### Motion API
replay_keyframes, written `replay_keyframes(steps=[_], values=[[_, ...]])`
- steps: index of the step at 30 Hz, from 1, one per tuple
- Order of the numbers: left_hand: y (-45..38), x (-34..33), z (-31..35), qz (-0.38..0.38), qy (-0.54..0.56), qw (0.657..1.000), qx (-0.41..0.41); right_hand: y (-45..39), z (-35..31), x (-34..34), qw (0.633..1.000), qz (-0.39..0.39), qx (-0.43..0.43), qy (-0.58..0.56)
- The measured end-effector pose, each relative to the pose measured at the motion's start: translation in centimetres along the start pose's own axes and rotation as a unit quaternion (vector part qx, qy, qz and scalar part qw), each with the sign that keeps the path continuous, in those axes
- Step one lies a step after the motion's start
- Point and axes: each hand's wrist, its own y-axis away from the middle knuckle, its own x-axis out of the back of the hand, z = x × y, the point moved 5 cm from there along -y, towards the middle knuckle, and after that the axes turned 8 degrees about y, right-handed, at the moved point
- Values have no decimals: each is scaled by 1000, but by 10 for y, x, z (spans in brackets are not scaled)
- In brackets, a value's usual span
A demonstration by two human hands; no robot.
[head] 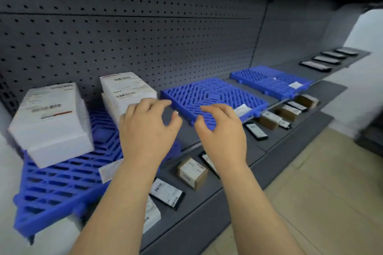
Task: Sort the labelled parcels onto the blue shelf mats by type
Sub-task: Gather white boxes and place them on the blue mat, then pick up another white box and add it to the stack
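Note:
Three blue grid mats lie along the upper shelf. The left mat (62, 184) carries a stack of white labelled boxes (51, 122) and a second white stack (124, 91) behind my left hand. My left hand (147, 128) hovers beside that second stack, fingers spread, holding nothing. My right hand (221, 130) hangs over the front edge of the middle mat (213, 93), fingers curled and apart, empty. The far mat (269, 80) holds a small white label. On the lower shelf lie a brown box (192, 171), a black parcel (166, 193) and a white parcel (151, 215).
A grey pegboard wall (145, 37) backs the shelves. More brown boxes (269, 120) and black flat parcels (256, 130) sit further right on the lower shelf. Several dark flat items (327, 59) line the far end of the upper shelf. Pale wood floor (321, 192) lies at the right.

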Motion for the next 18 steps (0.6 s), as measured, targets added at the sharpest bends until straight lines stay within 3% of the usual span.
replay_keyframes(steps=[10, 18], values=[[25, -87, 126, -83, 60, 992, -68, 7, 124, 102, 992, 61, -112, 25], [73, -191, 288, -152, 121, 975, -108, 12, 276, 225, 973, 136, -170, 75]])
